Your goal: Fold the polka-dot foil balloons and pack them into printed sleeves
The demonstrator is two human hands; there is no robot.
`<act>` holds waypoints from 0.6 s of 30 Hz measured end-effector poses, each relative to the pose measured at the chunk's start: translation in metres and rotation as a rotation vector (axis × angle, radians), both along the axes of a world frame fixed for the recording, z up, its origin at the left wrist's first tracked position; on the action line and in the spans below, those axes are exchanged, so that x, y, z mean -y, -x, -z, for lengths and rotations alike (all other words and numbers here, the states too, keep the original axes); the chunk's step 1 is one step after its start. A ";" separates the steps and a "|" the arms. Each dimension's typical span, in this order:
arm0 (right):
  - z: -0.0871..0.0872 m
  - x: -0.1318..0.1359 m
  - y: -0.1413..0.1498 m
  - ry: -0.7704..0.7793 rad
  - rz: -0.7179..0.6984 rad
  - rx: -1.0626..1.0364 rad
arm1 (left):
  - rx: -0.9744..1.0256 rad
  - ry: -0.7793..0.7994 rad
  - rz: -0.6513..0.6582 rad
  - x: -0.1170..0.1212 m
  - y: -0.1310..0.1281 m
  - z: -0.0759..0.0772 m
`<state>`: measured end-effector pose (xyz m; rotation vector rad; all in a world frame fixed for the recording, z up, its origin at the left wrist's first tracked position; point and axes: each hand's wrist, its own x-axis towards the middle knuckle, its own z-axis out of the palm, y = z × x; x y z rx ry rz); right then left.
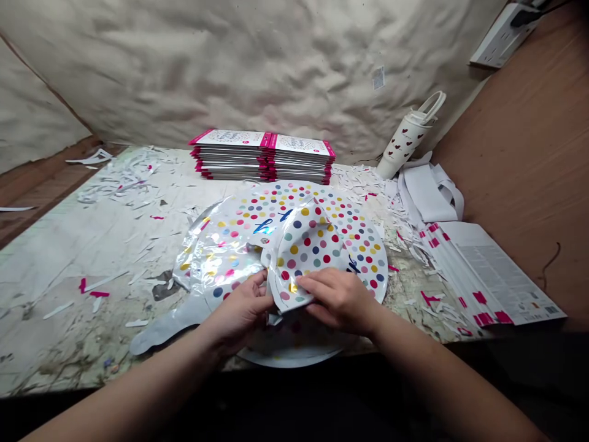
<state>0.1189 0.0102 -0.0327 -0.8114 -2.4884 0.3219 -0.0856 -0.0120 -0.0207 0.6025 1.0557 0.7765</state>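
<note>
Flat foil balloons point(368, 245) with multicoloured dots and blue lettering lie overlapping at the front of the table. The top one is a folded foil balloon point(306, 252), doubled over with its white edge toward me. My left hand point(246, 307) pinches this folded balloon at its lower left edge, fingers closed. On its lower right side, my right hand point(338, 301) grips it with the thumb underneath and the fingers on top. A plain silvery balloon tail point(168, 325) sticks out to the left, partly behind my left forearm.
Two adjoining stacks of pink-edged printed cards point(262, 156) stand at the back. A white tumbler with hearts point(405, 141) leans at the back right. More printed cards point(499, 273) and a white strip roll point(430, 193) lie right. Paper scraps point(119, 184) litter the table. A power socket point(504, 37) hangs above.
</note>
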 end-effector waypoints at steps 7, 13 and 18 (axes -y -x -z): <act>0.009 -0.037 -0.019 0.113 0.410 -0.834 | -0.279 -0.181 -0.143 -0.022 0.034 -0.004; 0.029 -0.067 -0.069 0.714 0.920 -1.538 | -1.307 -0.526 0.037 -0.043 0.082 0.001; 0.041 -0.063 -0.082 0.877 0.955 -1.507 | -1.497 -1.176 0.294 -0.078 0.031 0.010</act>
